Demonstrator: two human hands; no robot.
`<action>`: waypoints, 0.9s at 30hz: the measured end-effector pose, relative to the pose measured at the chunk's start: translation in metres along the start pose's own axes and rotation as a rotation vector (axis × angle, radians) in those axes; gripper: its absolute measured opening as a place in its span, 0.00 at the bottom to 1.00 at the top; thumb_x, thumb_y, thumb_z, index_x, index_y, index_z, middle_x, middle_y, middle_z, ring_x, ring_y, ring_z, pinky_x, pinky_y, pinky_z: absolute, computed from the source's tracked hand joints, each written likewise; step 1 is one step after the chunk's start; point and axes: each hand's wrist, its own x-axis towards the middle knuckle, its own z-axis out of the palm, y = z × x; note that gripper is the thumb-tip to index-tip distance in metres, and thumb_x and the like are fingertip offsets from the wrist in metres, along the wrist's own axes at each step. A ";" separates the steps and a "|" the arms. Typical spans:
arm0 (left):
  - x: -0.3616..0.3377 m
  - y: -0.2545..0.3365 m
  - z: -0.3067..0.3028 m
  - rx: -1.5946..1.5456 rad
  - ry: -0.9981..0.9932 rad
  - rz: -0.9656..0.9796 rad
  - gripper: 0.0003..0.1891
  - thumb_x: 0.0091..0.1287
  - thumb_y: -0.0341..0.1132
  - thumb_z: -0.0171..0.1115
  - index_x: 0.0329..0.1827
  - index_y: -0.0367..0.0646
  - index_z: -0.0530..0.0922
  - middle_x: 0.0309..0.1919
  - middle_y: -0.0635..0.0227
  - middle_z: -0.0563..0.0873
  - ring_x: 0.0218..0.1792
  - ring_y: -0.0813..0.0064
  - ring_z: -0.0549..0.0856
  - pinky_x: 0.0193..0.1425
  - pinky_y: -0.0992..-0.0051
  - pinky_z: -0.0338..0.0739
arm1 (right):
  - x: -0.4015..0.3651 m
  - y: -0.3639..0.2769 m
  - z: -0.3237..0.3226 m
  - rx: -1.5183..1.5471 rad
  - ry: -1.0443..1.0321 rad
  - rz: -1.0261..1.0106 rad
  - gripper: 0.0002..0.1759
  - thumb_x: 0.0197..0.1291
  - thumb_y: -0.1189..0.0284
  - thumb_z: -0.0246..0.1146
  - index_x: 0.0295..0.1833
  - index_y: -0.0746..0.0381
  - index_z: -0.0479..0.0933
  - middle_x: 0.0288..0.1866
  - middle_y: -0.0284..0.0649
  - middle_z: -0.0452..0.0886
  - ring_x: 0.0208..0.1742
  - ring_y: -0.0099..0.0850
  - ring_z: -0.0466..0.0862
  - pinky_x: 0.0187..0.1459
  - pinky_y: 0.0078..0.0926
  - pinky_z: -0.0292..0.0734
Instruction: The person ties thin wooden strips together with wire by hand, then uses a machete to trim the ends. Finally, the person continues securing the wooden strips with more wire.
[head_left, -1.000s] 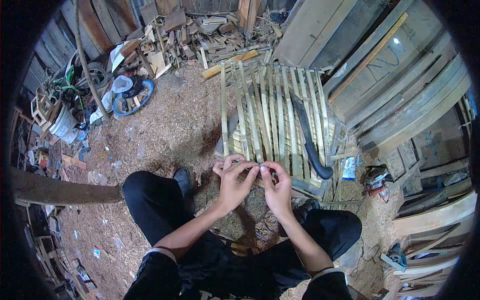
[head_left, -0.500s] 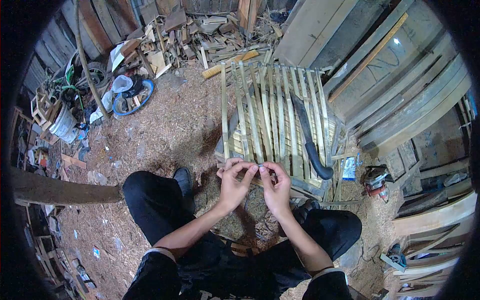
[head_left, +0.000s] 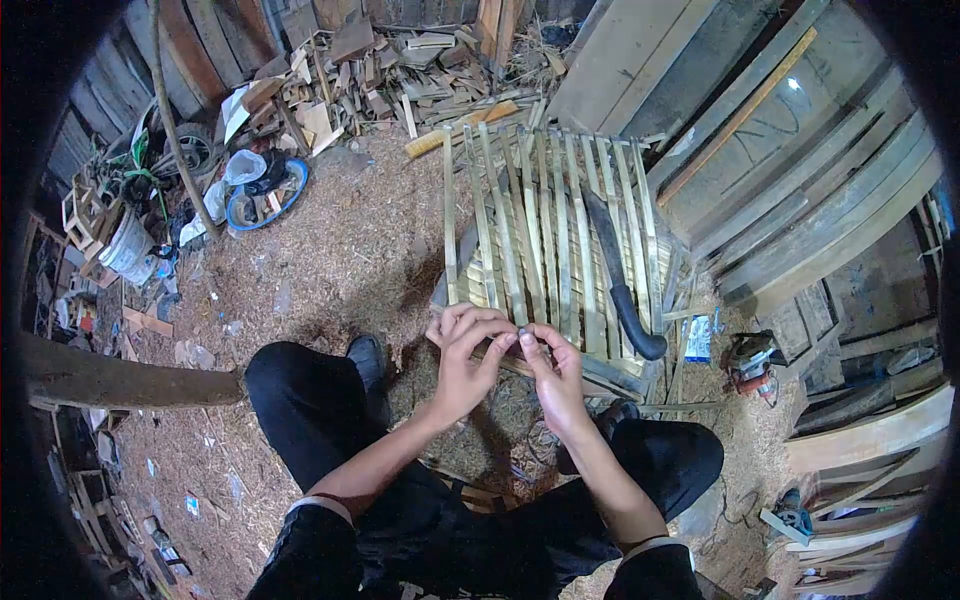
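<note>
left hand (head_left: 468,352): fingertips pinched on small piece (head_left: 522,332), too tiny to identify | right hand (head_left: 556,378): pinched on same piece | wooden strips (head_left: 561,235): just beyond both hands, long axes pointing away; leftmost strip's near end closest to left hand

Has scrap-wood pile (head_left: 385,85) at back; blue basin (head_left: 292,197), white bucket (head_left: 128,256) at left; leaning boards (head_left: 800,228), red power tool (head_left: 755,368) at right.

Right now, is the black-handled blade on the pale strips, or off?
On: the blade covers parts of the pale strips beneath it.
</note>
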 end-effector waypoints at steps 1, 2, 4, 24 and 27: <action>0.000 0.000 0.000 0.001 0.001 0.000 0.06 0.65 0.34 0.72 0.43 0.47 0.88 0.45 0.73 0.87 0.56 0.67 0.76 0.65 0.63 0.58 | 0.000 -0.001 0.001 0.000 -0.001 0.000 0.10 0.75 0.71 0.63 0.53 0.66 0.81 0.47 0.29 0.82 0.48 0.15 0.77 0.52 0.18 0.73; 0.000 0.000 -0.001 0.027 0.013 0.037 0.06 0.64 0.34 0.73 0.43 0.48 0.88 0.45 0.74 0.88 0.56 0.67 0.75 0.65 0.62 0.57 | -0.001 -0.002 0.001 -0.004 0.010 -0.011 0.09 0.74 0.71 0.63 0.52 0.66 0.81 0.47 0.29 0.81 0.48 0.15 0.77 0.51 0.18 0.73; 0.002 0.000 0.000 0.051 0.025 0.075 0.07 0.63 0.33 0.73 0.43 0.49 0.89 0.46 0.76 0.88 0.55 0.67 0.75 0.65 0.61 0.55 | 0.000 -0.003 0.000 -0.009 0.023 -0.023 0.09 0.74 0.72 0.63 0.51 0.66 0.81 0.47 0.29 0.81 0.48 0.15 0.77 0.50 0.17 0.73; 0.008 -0.010 -0.010 -0.071 -0.215 -0.028 0.08 0.67 0.40 0.71 0.45 0.49 0.87 0.51 0.73 0.83 0.60 0.67 0.71 0.65 0.60 0.53 | 0.004 -0.018 -0.001 -0.172 -0.133 -0.239 0.14 0.74 0.72 0.62 0.60 0.66 0.76 0.50 0.35 0.83 0.50 0.21 0.81 0.53 0.20 0.74; 0.006 -0.014 -0.009 -0.139 -0.212 -0.073 0.09 0.68 0.40 0.70 0.45 0.49 0.87 0.53 0.71 0.82 0.61 0.67 0.70 0.66 0.61 0.53 | 0.007 -0.015 -0.005 -0.145 -0.165 -0.205 0.12 0.76 0.71 0.61 0.58 0.66 0.77 0.46 0.34 0.83 0.47 0.18 0.80 0.50 0.18 0.74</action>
